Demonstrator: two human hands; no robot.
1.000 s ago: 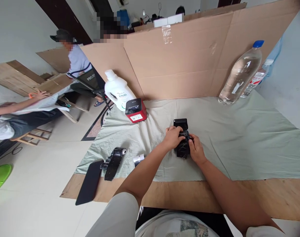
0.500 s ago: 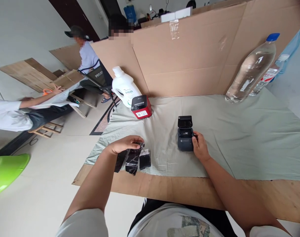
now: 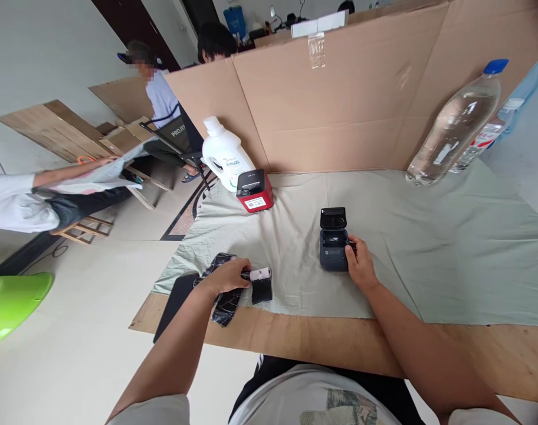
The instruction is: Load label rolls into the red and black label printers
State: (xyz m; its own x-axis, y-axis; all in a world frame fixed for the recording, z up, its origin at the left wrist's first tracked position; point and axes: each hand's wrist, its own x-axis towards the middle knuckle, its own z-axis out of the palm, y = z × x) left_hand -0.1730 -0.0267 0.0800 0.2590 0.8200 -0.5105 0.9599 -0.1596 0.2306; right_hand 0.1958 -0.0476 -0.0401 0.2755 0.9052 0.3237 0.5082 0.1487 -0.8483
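Though partly hidden, crumpled black strip (image 3: pixel 227 308)

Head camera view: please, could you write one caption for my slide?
Right hand at a dark device with its lid open, left hand beside a small roll, over pale cloth.

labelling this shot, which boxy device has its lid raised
The dark-grey plastic device at the right hand; the red-and-black boxy device shows no raised lid.

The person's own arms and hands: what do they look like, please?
Both sleeves are short and pale grey, leaving the forearms bare. No glove shows on the left hand or the right hand, and no watch or bracelet at the wrists.
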